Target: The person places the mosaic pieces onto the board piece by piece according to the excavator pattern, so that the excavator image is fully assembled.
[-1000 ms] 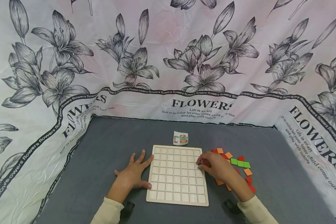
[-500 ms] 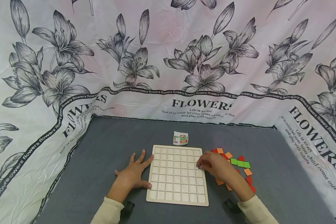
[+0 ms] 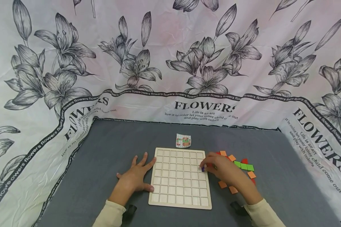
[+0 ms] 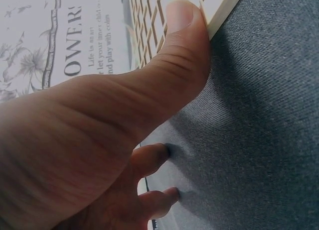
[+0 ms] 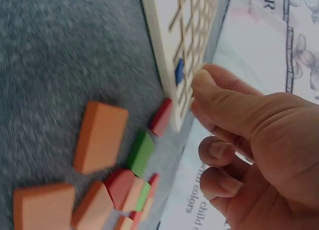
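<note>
A pale wooden board (image 3: 179, 177) with a square grid of cells lies on the grey table. My left hand (image 3: 134, 178) rests with fingers spread beside its left edge, the thumb (image 4: 182, 26) touching the board's rim. Over the board's right side, my right hand (image 3: 220, 167) is bent at the fingers, thumb and index fingertips close above the grid. A small dark blue piece (image 5: 179, 71) sits at a cell in the column nearest the right edge, just beside the thumb tip. In the right wrist view a narrow gap shows between thumb and piece.
Right of the board are loose flat pieces: green squares (image 3: 243, 166), orange squares (image 3: 251, 174) and red pieces (image 3: 244, 160), some partly behind the right hand. A small printed pattern card (image 3: 183, 140) lies beyond the board. Flower-printed cloth (image 3: 204, 107) borders the table.
My right thumb has drawn back and the hand has shifted slightly, so the blue piece now shows more clearly below the fingertips. My left hand stays in place.
</note>
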`<control>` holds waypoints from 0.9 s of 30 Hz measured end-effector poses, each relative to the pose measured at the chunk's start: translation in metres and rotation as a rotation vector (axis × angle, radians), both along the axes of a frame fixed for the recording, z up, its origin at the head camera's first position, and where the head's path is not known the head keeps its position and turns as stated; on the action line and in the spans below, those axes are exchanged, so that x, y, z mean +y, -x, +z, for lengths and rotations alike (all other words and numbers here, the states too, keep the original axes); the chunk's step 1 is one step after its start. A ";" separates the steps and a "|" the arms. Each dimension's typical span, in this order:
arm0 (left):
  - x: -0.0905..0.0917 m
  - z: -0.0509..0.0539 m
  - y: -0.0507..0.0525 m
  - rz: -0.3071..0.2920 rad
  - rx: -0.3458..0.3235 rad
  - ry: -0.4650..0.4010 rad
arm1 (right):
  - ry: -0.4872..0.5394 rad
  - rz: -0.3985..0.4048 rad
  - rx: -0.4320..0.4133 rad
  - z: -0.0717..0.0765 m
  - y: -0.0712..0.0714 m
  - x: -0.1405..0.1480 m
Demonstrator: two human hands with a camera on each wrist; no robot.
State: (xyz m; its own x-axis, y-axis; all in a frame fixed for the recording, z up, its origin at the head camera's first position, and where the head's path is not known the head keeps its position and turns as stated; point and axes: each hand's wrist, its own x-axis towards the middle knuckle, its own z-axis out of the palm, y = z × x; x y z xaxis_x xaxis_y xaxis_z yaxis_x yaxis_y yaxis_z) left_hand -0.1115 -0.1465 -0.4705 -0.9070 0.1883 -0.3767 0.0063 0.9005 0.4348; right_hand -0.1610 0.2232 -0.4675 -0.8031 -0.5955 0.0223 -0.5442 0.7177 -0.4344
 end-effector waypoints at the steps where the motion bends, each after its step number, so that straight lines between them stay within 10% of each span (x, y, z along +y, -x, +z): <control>1: 0.001 0.005 -0.001 0.007 -0.012 -0.001 | 0.004 0.005 0.002 0.002 -0.001 0.002; 27: 0.000 0.006 -0.001 0.002 0.014 -0.006 | -0.043 -0.160 -0.206 0.013 -0.040 0.055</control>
